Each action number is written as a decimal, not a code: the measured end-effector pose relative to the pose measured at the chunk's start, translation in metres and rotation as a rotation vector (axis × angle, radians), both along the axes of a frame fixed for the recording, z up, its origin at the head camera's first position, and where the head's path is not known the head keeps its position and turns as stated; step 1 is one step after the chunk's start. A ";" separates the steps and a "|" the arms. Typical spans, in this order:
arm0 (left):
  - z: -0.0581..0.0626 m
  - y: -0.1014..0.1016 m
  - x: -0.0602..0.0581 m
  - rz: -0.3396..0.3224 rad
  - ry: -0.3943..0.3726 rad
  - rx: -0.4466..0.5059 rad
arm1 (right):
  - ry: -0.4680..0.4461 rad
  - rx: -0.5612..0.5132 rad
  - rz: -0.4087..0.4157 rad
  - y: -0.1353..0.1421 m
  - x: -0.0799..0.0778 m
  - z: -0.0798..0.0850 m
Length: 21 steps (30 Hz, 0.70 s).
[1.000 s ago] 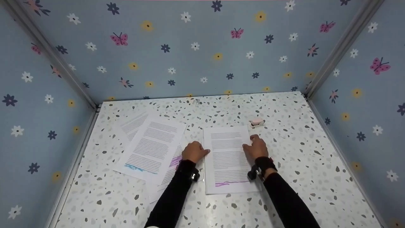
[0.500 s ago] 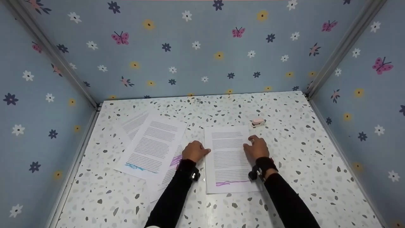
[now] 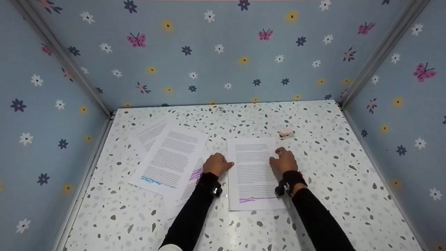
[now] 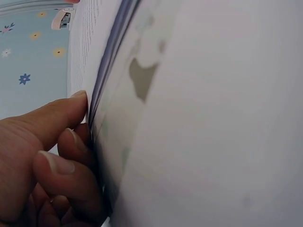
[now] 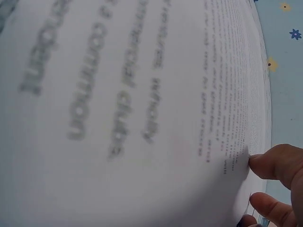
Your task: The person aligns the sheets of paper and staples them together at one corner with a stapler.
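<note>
A neat stack of printed paper (image 3: pixel 254 170) lies between my hands, its top sheet marked with a purple line near the bottom. My left hand (image 3: pixel 216 164) pinches the stack's left edge. In the left wrist view, that hand's thumb (image 4: pixel 71 109) rests over the edge, with curled fingers against the side. My right hand (image 3: pixel 284 162) holds the right edge. The right wrist view shows its thumb (image 5: pixel 270 163) on the top sheet (image 5: pixel 175 179) and another finger at the edge; the remaining fingers are mostly hidden.
Several loose printed sheets (image 3: pixel 170 157) overlap on the left, with blue and purple marks. A small pink stapler (image 3: pixel 286 134) sits beyond the right hand. Blue flowered panels (image 3: pixel 223 62) enclose the speckled tabletop (image 3: pixel 331 167) at the back and sides.
The head view has shifted slightly. Both hands keep the same place at the sides of the paper stack, and nothing else has visibly moved.
</note>
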State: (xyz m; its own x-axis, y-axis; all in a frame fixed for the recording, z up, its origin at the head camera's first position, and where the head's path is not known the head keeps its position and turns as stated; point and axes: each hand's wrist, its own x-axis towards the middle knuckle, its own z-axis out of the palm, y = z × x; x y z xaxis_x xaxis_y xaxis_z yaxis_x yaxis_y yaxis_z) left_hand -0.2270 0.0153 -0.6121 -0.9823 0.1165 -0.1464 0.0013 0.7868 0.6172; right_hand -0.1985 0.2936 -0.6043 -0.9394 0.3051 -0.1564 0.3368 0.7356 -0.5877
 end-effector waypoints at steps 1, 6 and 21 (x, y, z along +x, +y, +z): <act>0.000 0.000 -0.001 0.000 -0.002 -0.001 | 0.000 0.001 0.001 0.000 0.000 0.001; -0.001 0.000 -0.003 -0.011 -0.047 -0.004 | -0.003 -0.021 0.006 0.000 0.001 0.005; 0.059 -0.092 -0.018 0.041 0.212 0.094 | 0.116 -0.118 -0.071 -0.001 0.001 0.026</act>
State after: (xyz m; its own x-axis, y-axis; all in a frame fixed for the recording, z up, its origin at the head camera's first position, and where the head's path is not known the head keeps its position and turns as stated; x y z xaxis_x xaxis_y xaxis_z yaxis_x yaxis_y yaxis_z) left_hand -0.2447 -0.0764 -0.5533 -0.9942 0.0791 0.0729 0.1076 0.7279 0.6772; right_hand -0.1976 0.2929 -0.5781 -0.9299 0.3575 -0.0868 0.3104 0.6358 -0.7067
